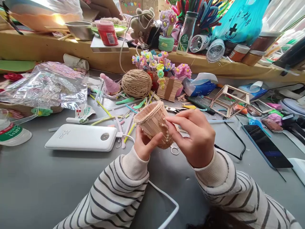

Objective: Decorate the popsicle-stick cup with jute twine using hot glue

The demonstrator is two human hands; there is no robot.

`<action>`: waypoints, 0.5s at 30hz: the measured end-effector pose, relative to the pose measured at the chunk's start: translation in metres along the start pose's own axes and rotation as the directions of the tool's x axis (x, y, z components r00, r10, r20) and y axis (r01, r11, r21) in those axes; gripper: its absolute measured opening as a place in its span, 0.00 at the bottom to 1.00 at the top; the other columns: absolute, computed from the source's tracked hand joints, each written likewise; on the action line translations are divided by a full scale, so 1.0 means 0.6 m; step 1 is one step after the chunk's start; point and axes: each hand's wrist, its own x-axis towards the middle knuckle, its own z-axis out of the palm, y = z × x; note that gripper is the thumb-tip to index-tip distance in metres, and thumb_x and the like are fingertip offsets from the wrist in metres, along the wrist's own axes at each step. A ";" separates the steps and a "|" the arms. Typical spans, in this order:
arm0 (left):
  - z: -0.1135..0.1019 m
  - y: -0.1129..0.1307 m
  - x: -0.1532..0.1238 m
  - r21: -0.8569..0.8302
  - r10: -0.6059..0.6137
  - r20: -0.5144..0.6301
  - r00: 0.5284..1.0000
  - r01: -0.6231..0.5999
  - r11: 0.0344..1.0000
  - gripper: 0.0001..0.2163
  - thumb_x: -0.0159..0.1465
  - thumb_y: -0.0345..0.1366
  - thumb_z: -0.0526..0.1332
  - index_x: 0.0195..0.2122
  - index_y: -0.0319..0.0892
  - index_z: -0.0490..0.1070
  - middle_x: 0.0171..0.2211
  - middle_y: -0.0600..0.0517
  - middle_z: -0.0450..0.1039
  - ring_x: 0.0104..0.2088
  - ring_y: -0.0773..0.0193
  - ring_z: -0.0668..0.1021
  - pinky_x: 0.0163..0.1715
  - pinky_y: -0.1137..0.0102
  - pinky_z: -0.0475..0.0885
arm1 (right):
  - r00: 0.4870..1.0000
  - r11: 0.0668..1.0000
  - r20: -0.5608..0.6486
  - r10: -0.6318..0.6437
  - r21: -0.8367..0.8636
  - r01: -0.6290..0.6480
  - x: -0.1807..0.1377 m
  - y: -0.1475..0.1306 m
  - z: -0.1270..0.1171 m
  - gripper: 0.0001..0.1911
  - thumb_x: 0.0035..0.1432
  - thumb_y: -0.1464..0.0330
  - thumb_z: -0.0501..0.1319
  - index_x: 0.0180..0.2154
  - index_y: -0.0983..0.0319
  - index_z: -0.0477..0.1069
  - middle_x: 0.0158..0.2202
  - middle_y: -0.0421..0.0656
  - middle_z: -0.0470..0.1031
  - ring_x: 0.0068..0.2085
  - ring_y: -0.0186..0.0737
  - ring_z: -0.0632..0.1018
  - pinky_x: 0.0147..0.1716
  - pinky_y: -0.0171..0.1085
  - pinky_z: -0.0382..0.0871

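Observation:
A small round basket (152,122) made of pale wooden sticks, with twine round its rim, is held tilted above the grey table (35,184). My left hand (144,146) grips it from below, fingers wrapped round the lower side. My right hand (194,135) is closed against its right side, fingers pressed on a strip of small pearl beads (166,135) running down the basket. A ball of brown twine (136,83) lies behind it. Small scissors (175,149) peek out under my right hand.
A white power bank (81,137) with a white cable (166,203) lies to the left. A crinkled clear plastic bag (47,86), pipe-cleaner flowers (159,65), a wooden stick frame (230,100), a tissue pack (200,85), a dark tablet (265,145) and a cluttered wooden shelf (119,58) surround the work spot.

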 end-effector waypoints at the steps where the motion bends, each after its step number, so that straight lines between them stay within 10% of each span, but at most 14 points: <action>1: 0.003 0.004 -0.003 0.014 0.013 -0.003 1.000 -0.013 1.000 0.23 0.46 0.39 0.68 0.42 0.42 0.65 0.42 0.49 0.73 0.45 0.56 0.74 0.48 0.65 0.68 | 1.000 1.000 -0.002 -0.014 -0.014 0.013 -0.002 -0.002 -0.001 0.06 0.53 0.73 0.59 0.33 0.62 0.74 0.28 0.43 0.73 0.33 0.37 0.72 0.35 0.39 0.70; 15: 0.017 0.011 -0.019 0.033 -0.107 -0.075 0.991 0.110 0.993 0.24 0.43 0.34 0.69 0.43 0.45 0.65 0.40 0.53 0.75 0.49 0.55 0.73 0.49 0.65 0.70 | 0.985 0.973 0.003 -0.172 -0.154 0.171 -0.013 -0.013 0.003 0.06 0.52 0.73 0.60 0.35 0.61 0.72 0.29 0.43 0.74 0.31 0.37 0.71 0.31 0.38 0.68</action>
